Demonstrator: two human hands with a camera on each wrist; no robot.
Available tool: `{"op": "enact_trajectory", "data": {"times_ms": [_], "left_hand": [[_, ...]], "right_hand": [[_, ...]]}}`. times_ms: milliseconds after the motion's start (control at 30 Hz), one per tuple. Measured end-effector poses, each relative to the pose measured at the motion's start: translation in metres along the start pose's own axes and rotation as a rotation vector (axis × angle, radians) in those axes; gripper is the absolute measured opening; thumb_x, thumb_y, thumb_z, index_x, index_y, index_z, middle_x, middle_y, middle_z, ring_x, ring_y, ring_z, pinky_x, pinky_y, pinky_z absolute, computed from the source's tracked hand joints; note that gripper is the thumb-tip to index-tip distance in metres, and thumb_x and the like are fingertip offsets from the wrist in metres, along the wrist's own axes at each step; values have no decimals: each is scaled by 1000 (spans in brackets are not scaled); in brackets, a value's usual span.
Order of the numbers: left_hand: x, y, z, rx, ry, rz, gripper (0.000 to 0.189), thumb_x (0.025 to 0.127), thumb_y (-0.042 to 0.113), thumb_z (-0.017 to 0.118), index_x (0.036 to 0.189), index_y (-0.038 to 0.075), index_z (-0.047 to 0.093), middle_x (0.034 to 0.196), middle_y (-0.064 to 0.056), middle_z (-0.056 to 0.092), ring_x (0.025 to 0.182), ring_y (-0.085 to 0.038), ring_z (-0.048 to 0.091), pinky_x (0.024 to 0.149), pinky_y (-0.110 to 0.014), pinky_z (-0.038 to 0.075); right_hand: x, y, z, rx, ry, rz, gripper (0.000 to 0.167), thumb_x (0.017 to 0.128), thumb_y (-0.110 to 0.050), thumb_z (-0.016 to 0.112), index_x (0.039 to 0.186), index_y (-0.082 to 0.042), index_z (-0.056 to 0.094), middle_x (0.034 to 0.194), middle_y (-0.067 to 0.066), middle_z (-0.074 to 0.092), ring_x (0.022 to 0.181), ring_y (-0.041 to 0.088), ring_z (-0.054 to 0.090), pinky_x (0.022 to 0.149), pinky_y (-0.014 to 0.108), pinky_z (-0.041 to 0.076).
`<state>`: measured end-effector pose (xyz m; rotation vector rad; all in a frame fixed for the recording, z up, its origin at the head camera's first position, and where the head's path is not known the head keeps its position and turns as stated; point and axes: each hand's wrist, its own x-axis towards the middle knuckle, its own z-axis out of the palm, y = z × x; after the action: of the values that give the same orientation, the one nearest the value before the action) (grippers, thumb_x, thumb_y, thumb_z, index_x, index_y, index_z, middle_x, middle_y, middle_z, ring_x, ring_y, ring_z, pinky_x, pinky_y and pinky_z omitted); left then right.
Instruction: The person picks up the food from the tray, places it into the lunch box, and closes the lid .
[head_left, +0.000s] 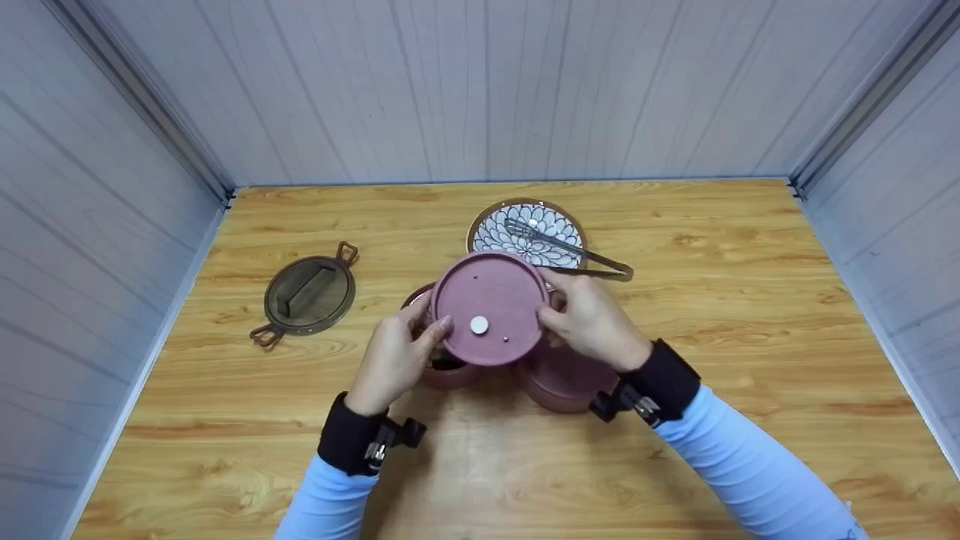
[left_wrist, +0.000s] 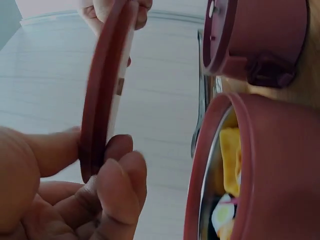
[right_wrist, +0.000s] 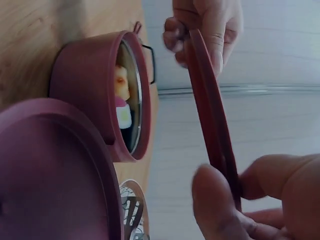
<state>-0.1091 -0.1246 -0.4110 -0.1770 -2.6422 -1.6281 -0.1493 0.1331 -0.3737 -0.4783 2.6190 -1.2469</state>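
Both hands hold a round mauve lid [head_left: 495, 292], tilted so that its top with a white button faces the head camera. My left hand [head_left: 394, 356] pinches the lid's left rim between thumb and fingers, and my right hand [head_left: 596, 319] pinches its right rim. Below the lid stands an open mauve lunch container [left_wrist: 280, 165], partly hidden in the head view. Pieces of food, among them a yellow piece [left_wrist: 229, 157], show inside its metal-lined bowl. Beside it, under my right hand, sits a second mauve container [head_left: 559, 394] with its lid on.
Behind the containers lies a flower-patterned plate [head_left: 491, 232] with metal tongs [head_left: 600, 261] across it. A small dark pan-like dish [head_left: 322, 307] with two brown handles and a lid stands at left. Pale panels [head_left: 480, 90] enclose the wooden table [head_left: 750, 337] on the back and sides.
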Motion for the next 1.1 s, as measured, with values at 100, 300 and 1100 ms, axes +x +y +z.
{"op": "enact_trajectory", "data": {"times_ms": [100, 300, 1100], "left_hand": [[0, -5, -7, 63, 25, -2, 52, 96, 18, 67, 141, -3, 51, 84, -6, 69, 71, -15, 63, 63, -27, 54], [2, -16, -20, 207, 10, -40, 45, 97, 18, 65, 135, -4, 57, 96, -12, 73, 77, -18, 63, 70, -34, 53], [14, -47, -32, 377, -115, -123, 42, 97, 15, 63, 132, -8, 59, 75, -5, 63, 59, -14, 52, 56, -32, 46]], "right_hand": [[8, -3, 6, -73, -56, -2, 61, 94, -7, 63, 149, 0, 39, 67, 4, 62, 52, 15, 59, 46, 30, 53], [23, -8, 17, -193, -155, -13, 60, 94, -13, 65, 149, -3, 42, 71, -1, 62, 55, 11, 53, 47, 26, 49], [62, -4, 50, -498, -299, -35, 41, 90, -18, 68, 127, -1, 62, 120, 18, 67, 109, 31, 62, 101, 41, 47]]}}
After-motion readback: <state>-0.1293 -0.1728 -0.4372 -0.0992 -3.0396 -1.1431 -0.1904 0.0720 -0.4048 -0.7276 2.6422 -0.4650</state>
